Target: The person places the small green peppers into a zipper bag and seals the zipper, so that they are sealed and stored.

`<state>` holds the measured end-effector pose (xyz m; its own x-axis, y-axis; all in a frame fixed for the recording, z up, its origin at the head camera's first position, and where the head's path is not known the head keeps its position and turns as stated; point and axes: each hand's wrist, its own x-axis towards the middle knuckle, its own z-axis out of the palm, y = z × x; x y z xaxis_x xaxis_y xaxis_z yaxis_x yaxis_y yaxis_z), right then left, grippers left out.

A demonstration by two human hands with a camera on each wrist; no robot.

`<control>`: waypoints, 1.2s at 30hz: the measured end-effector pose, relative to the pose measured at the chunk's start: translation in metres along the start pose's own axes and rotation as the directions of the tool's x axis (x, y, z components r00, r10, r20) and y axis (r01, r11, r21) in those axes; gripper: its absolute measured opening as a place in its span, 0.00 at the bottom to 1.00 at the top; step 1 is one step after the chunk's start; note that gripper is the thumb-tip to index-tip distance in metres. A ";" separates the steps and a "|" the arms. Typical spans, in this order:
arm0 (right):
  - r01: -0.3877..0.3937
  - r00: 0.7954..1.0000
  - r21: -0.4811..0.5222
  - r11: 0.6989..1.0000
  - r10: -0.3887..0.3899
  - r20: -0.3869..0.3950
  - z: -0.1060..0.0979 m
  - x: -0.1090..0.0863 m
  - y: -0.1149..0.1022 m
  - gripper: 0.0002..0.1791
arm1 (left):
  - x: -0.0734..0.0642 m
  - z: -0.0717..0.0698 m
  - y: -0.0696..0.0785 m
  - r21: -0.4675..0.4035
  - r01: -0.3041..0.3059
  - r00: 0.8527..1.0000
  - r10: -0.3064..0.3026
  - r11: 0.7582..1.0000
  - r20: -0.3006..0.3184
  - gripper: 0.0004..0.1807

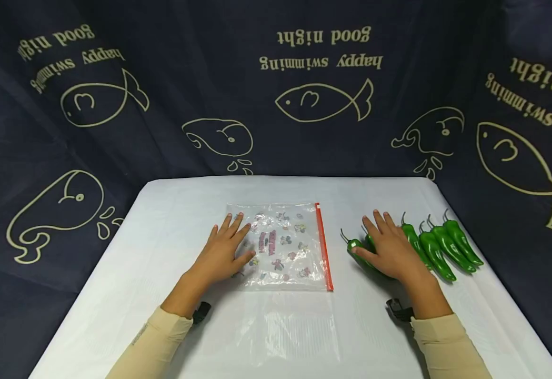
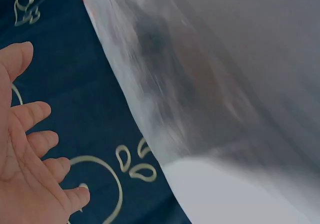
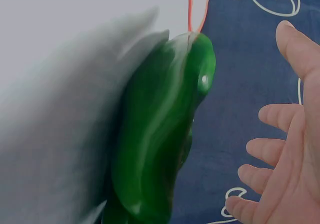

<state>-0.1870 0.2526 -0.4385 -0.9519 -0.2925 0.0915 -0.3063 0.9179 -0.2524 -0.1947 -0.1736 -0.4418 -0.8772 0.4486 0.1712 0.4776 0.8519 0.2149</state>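
A clear zip bag [image 1: 292,273] with small printed figures lies flat on the white table, its red zip strip [image 1: 323,247] on the right side. My left hand [image 1: 221,255] is spread over the bag's left part, palm down, and holds nothing. In the left wrist view its straight fingers appear beside the shiny plastic. My right hand [image 1: 391,250] is spread over part of a row of green chili peppers [image 1: 437,258], partly hiding some of them. One pepper [image 3: 155,134] looms close in the right wrist view, and no pepper is between the fingers.
The white tabletop [image 1: 181,221] ends at a dark blue cloth [image 1: 323,147] printed with fish, whales and lettering. Several peppers lie near the table's right edge. A dark wrist camera [image 1: 201,312] sits under the left wrist, another [image 1: 400,310] under the right.
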 end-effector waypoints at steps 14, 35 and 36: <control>0.040 0.999 0.066 0.997 -0.042 0.029 0.009 0.005 -0.009 0.48 | 0.048 0.022 0.051 0.024 -0.193 0.967 0.186 0.981 0.176 0.39; 0.071 0.997 0.048 0.996 -0.072 0.006 0.011 0.012 -0.012 0.45 | 0.110 0.072 0.120 0.095 -0.092 0.983 0.075 0.991 0.166 0.37; 0.072 0.997 0.048 0.996 -0.073 0.005 0.011 0.012 -0.012 0.45 | 0.112 0.073 0.123 0.097 -0.084 0.984 0.067 0.992 0.166 0.37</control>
<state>-0.1946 0.2354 -0.4450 -0.9272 -0.3598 0.1044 -0.3744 0.8805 -0.2907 -0.2377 0.0008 -0.4669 -0.8390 0.5436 0.0231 0.5428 0.8332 0.1056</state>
